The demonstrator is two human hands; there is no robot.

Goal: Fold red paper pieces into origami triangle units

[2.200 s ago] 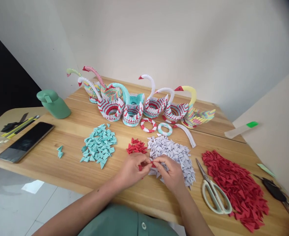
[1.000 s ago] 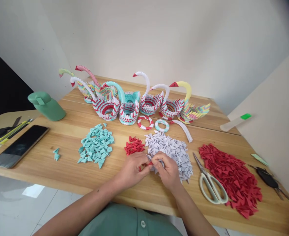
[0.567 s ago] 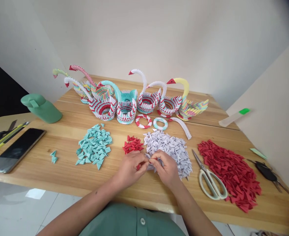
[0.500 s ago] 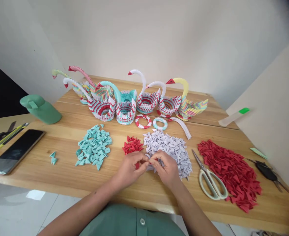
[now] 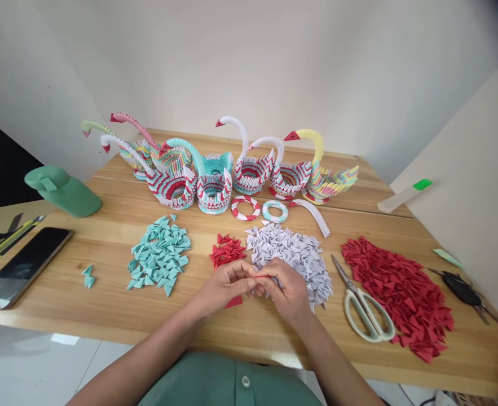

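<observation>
My left hand point(image 5: 232, 282) and my right hand point(image 5: 286, 286) meet at the fingertips, both closed in a pinch. A sliver of a small red paper piece point(image 5: 260, 276) shows between them; the fingers hide most of it. Under my left hand a flat bit of red paper point(image 5: 234, 302) lies on the wood. Just beyond the fingers are a small heap of red folded paper triangles point(image 5: 227, 251) and a larger heap of white folded triangles point(image 5: 293, 254). To the left is a heap of turquoise triangles point(image 5: 159, 254).
Scissors point(image 5: 365, 310) lie at the right beside a big red triangle pile point(image 5: 401, 293). Several paper swans point(image 5: 255, 172) line the back, with two paper rings point(image 5: 246, 208) in front. A phone point(image 5: 24, 268) and a green bottle point(image 5: 65, 192) are at the left.
Both hands stay pinched together, with the fingers slightly rearranged. The flat red paper under my left hand shows more now. The view has shifted slightly.
</observation>
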